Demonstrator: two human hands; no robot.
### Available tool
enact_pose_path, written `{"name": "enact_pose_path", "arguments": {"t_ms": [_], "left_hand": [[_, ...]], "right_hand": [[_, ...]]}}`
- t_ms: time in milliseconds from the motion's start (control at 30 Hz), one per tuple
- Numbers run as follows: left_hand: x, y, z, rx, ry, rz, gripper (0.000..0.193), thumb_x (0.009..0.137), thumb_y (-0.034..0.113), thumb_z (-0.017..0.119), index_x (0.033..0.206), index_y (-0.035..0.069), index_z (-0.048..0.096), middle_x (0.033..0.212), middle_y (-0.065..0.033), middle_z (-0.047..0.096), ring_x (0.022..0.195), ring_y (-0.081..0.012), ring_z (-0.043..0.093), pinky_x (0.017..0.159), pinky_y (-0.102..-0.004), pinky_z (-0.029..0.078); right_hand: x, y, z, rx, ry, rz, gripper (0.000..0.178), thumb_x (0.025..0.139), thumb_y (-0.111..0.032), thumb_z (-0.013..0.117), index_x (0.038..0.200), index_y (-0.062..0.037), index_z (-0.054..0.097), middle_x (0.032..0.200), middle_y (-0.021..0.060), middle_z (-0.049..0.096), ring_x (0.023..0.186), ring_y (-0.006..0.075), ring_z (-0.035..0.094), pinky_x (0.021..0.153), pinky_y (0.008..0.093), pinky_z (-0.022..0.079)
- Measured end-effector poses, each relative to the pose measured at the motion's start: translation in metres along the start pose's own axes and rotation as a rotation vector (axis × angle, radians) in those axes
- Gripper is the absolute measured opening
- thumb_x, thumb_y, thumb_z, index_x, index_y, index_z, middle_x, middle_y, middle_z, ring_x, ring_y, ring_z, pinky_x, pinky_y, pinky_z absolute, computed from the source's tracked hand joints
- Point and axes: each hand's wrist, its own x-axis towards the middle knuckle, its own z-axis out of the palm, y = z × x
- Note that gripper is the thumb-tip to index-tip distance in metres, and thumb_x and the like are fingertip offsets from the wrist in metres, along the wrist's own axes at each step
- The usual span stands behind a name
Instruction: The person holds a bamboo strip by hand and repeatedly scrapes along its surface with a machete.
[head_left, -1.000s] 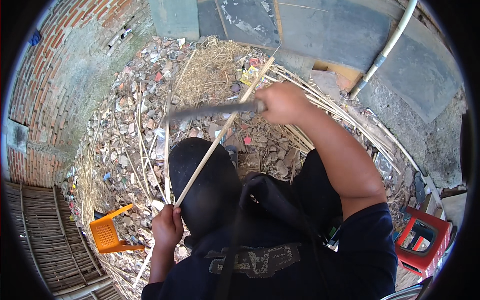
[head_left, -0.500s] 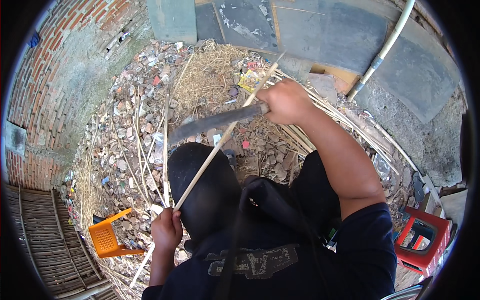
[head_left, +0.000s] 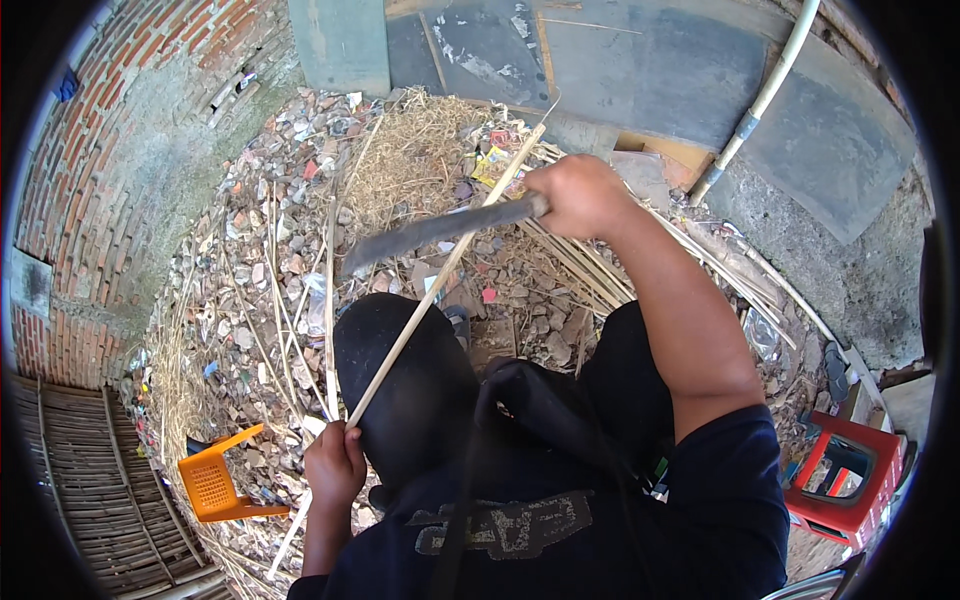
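Note:
My left hand (head_left: 335, 464) is closed round the lower end of a long, pale bamboo strip (head_left: 407, 335). The strip slants up and to the right across my dark-covered knee, its thin far tip rising past my other hand. In my right hand (head_left: 580, 198) is the handle of a machete (head_left: 435, 234), fingers wrapped round it. Its long dark blade points left and crosses the strip above the knee; whether the edge bites into the strip I cannot tell.
Rubble and loose stones cover the ground, with dry shavings (head_left: 415, 150) heaped ahead. More bamboo strips (head_left: 575, 268) lie right of centre, others at left. An orange plastic chair (head_left: 212, 484) lies at left; a red plastic stool (head_left: 862, 480) is at right. Brick wall (head_left: 75, 235) borders the left.
The machete blade has shifted slightly up along the strip, and my right hand has moved a little right. My left hand keeps its grip in nearly the same place.

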Motion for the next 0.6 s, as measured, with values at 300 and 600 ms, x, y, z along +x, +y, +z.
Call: {"name": "enact_pose_path", "arguments": {"t_ms": [300, 600], "left_hand": [[-0.012, -0.010, 0.008, -0.127, -0.092, -0.065, 0.018, 0.100, 0.017, 0.055, 0.090, 0.002, 0.057, 0.068, -0.0240, 0.061, 0.064, -0.0466, 0.062, 0.056, -0.0534, 0.046], [0.007, -0.010, 0.001, -0.550, -0.199, -0.149, 0.027, 0.107, 0.025, 0.048, 0.096, 0.001, 0.052, 0.070, -0.0098, 0.057, 0.063, -0.0191, 0.054, 0.059, -0.0335, 0.043]], "right_hand": [[-0.002, 0.114, 0.030, 0.583, 0.416, 0.595, 0.042, 0.078, -0.027, 0.066, 0.111, -0.0006, 0.068, 0.101, 0.0240, 0.072, 0.098, 0.0361, 0.069, 0.089, 0.0418, 0.052], [-0.001, 0.065, 0.012, 0.649, 0.473, 0.410, 0.041, 0.080, -0.029, 0.071, 0.110, -0.0012, 0.068, 0.092, 0.0182, 0.072, 0.085, 0.0284, 0.069, 0.081, 0.0386, 0.052]]}}
